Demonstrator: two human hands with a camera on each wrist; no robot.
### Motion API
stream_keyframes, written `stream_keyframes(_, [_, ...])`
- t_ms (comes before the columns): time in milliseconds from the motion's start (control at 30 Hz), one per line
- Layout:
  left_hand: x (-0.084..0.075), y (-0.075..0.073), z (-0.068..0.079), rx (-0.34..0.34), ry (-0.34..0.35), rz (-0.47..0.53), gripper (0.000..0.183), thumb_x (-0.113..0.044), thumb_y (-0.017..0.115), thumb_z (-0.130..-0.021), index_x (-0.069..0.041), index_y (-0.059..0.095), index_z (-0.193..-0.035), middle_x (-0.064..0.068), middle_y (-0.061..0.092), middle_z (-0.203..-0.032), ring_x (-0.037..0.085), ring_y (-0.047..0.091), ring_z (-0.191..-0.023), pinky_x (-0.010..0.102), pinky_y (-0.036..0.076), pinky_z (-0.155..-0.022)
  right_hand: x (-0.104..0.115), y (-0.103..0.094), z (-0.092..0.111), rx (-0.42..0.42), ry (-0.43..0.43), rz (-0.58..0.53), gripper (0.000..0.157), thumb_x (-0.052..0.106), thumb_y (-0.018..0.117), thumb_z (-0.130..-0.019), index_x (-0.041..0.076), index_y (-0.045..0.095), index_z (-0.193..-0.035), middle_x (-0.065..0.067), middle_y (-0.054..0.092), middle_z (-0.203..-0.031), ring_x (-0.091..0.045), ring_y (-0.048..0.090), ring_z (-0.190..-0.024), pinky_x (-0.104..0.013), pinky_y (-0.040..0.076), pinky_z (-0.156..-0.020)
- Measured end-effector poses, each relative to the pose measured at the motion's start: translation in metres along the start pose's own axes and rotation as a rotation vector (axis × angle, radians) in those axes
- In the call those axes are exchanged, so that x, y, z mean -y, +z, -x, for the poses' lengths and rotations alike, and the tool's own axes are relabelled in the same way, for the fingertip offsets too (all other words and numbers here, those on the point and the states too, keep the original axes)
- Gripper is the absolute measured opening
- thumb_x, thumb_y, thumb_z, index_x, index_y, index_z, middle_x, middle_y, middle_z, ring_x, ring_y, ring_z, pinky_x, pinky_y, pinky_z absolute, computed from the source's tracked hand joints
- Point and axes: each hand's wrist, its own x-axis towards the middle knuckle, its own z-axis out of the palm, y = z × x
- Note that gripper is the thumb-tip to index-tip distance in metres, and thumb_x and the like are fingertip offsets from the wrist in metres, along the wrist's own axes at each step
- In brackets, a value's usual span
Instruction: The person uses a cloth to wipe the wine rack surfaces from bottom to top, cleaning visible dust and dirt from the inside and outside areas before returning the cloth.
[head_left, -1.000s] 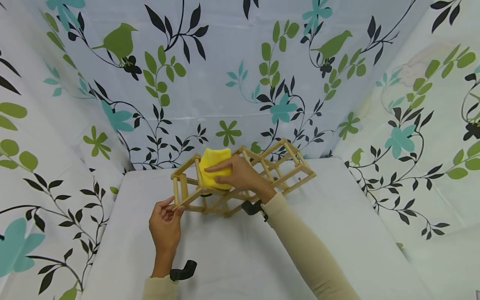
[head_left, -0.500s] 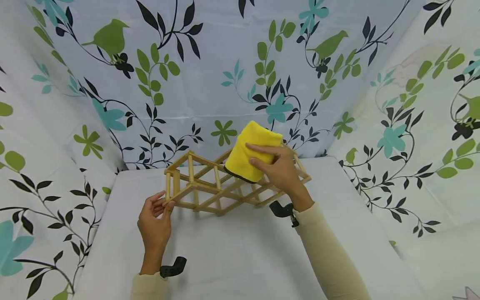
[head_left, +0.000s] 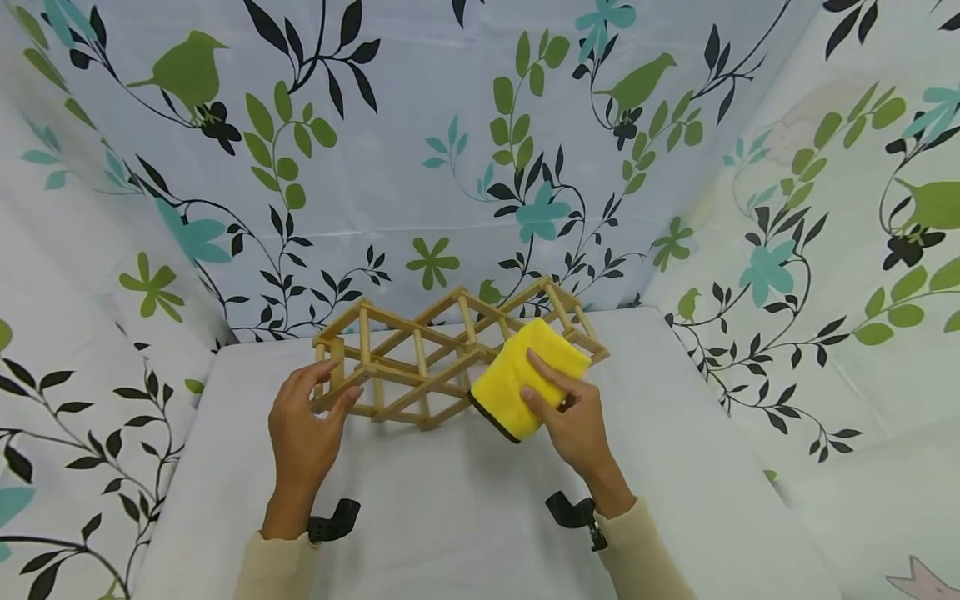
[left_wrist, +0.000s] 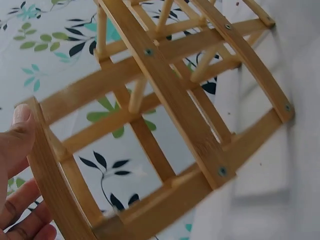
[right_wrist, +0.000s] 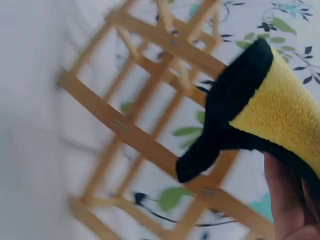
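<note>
A wooden lattice rack (head_left: 468, 321) of slats and round dowels stands in a zigzag at the back of the table. My left hand (head_left: 307, 429) holds its left end. In the left wrist view the thumb (left_wrist: 22, 120) lies on the end slat, with the other fingers on its far side. A folded yellow cloth (head_left: 528, 375) with a dark edge is pinched between the thumb and fingers of my right hand (head_left: 577, 425). The cloth overlaps the front right of the rack in the head view. Up close in the right wrist view, the cloth (right_wrist: 285, 115) shows its black trim.
White fabric covers the table (head_left: 450, 517). Right behind the rack rises a backdrop (head_left: 352, 192) printed with leaves, birds and flowers, and similar fabric hangs on both sides. A black camera mount (head_left: 333, 521) sits on the left wrist, another mount (head_left: 572, 510) on the right.
My right hand has carried the cloth rightward from the rack's left part, then down to its front. My left hand has stayed at the left end, its fingers now spread wider around it.
</note>
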Motion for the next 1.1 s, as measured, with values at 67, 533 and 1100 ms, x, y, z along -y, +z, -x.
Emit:
stream_keyframes(67, [-0.007,0.003,-0.005,0.023,0.021,0.012,0.055,-0.011,0.092,-0.084,-0.008,0.073,-0.135,0.019,0.072,-0.121,0.036,0.064,-0.112,0.054,0.045,-0.095,-0.012,0.008,0.016,-0.031,0.028,-0.024,0.053,0.011,0.075,-0.101,0.022,0.062,-0.151,-0.015,0.062,-0.143,-0.030,0.069,-0.118,-0.034,0.064,-0.094])
stream_keyframes(533, [-0.022,0.017,-0.012,0.031,-0.006,0.072,0.053,-0.011,0.089,-0.086,-0.009,0.073,-0.136,0.016,0.076,-0.122,0.033,0.072,-0.101,0.011,0.047,-0.086,-0.051,0.014,0.052,-0.196,0.058,-0.051,0.049,0.009,0.080,-0.096,0.017,0.068,-0.143,-0.014,0.066,-0.144,-0.018,0.073,-0.114,-0.029,0.064,-0.090])
stream_keyframes(1100, [-0.007,0.017,-0.046,0.072,0.031,0.016,0.046,-0.011,0.084,-0.088,-0.002,0.073,-0.133,0.021,0.076,-0.124,0.041,0.072,-0.120,0.028,0.055,-0.108,-0.016,-0.084,-0.046,-0.085,0.033,0.086,0.050,0.019,0.077,-0.101,0.024,0.063,-0.149,-0.013,0.055,-0.152,-0.028,0.064,-0.122,-0.023,0.060,-0.097])
